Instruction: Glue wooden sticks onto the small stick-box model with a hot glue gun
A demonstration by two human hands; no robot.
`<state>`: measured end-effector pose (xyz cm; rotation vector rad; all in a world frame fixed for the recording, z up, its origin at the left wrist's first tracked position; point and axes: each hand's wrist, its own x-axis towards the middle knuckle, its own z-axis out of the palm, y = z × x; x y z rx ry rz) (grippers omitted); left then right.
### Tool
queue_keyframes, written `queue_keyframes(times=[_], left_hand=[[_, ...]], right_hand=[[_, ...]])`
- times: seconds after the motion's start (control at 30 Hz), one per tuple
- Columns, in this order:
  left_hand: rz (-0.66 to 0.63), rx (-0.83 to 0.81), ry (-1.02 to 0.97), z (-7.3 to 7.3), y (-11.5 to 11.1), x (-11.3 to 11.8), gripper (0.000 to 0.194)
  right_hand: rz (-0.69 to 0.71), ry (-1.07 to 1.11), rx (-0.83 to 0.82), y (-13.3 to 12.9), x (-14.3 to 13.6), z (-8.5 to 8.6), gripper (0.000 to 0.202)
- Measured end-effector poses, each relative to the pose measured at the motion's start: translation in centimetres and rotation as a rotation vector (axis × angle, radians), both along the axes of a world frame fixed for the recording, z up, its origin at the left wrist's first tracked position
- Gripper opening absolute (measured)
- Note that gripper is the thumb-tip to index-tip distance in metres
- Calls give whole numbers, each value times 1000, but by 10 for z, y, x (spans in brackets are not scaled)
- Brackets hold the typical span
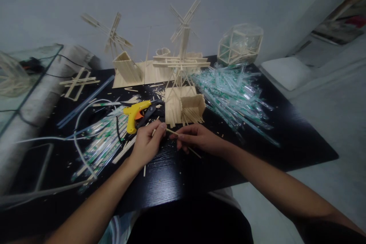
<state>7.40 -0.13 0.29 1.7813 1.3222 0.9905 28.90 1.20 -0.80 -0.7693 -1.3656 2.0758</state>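
My left hand point(145, 145) is closed in a pinch at the left end of a thin wooden stick point(195, 152). Farther along, my right hand point(201, 138) grips the same stick between thumb and fingers, and its free end slants down to the right. Just beyond my hands stands a stick-built windmill model point(174, 103) with an open box full of loose sticks at its front. A yellow glue gun point(132, 116) lies beside my left hand. My fingers partly hide the stick.
Wrapped stick bundles point(108, 137) lie left on the black table point(297, 137); a heap of clear and green plastic wrappers point(234, 91) spreads to the right. Another windmill model point(122, 68) and a wrapped lattice model point(240, 45) stand behind. A white cable point(77, 137) loops at left.
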Motion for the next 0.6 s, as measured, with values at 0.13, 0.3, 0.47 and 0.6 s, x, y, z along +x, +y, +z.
queue_keyframes(times=[0.13, 0.3, 0.47, 0.6], left_hand=[[-66, 83, 107, 2, -1, 0, 28], [-145, 164, 189, 1, 2, -1, 22], [-118, 161, 224, 0, 7, -3, 23], [-167, 146, 239, -2, 9, -6, 23]], right_hand=[[-122, -110, 158, -1, -4, -4, 38], [-295, -153, 245, -3, -6, -8, 36], [-359, -88, 254, 0, -4, -6, 40], [-363, -61, 221, 1, -3, -6, 38]])
